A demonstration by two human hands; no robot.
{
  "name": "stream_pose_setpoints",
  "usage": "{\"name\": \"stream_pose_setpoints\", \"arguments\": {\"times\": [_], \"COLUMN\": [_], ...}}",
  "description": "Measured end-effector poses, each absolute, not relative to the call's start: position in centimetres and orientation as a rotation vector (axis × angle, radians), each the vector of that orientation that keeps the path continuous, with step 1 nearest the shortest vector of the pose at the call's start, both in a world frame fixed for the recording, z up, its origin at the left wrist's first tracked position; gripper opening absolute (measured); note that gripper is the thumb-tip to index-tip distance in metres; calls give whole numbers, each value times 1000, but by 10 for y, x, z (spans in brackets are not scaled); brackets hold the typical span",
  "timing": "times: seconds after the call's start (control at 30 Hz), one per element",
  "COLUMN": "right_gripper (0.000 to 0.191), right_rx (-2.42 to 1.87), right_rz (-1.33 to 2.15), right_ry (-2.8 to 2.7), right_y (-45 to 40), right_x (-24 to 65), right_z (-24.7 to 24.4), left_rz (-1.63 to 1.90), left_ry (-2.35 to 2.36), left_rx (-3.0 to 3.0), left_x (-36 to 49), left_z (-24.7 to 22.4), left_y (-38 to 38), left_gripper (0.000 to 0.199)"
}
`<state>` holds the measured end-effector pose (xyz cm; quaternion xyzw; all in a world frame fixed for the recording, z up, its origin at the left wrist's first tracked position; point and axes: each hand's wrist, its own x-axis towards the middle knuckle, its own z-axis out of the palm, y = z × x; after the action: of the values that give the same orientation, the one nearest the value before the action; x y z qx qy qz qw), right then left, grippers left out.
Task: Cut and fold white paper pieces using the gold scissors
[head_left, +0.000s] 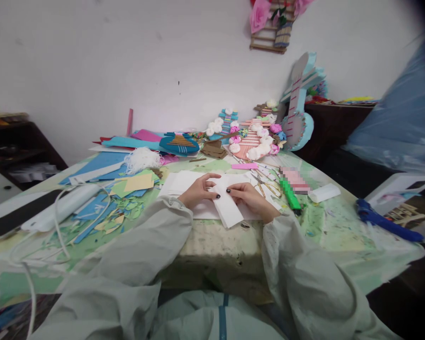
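Observation:
A narrow folded strip of white paper (228,210) is held between my two hands, slanting down toward the front edge of the table. My left hand (202,190) pinches its left edge between thumb and fingers. On the other side, my right hand (250,197) grips the right edge, thumb on top. Beneath both hands lie white paper sheets (178,182) on the table. Just beyond my right hand rest scissors (269,186) with gold-coloured handles. A green utility knife (290,196) lies farther right.
Paper scraps (127,210), a white cable (58,222) and tangled white string (143,160) cover the left side. A blue glue gun (385,222) lies at the right edge, near a white roll (325,192). Paper crafts (251,139) stand along the wall.

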<state>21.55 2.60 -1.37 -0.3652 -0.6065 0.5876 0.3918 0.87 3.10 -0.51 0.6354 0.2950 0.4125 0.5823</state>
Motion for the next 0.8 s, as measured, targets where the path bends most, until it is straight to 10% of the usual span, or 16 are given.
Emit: {"name": "stream_pose_setpoints", "arguments": {"times": [0.8], "right_gripper": [32], "right_rx": [-840], "right_rz": [1395], "right_ry": [-1150], "right_y": [28], "right_x": [215], "right_z": [-6], "left_rz": [1225], "left_ry": [888], "left_rx": [1428], "left_x": [22], "left_z": [-13], "left_y": [32], "left_gripper": [31]}}
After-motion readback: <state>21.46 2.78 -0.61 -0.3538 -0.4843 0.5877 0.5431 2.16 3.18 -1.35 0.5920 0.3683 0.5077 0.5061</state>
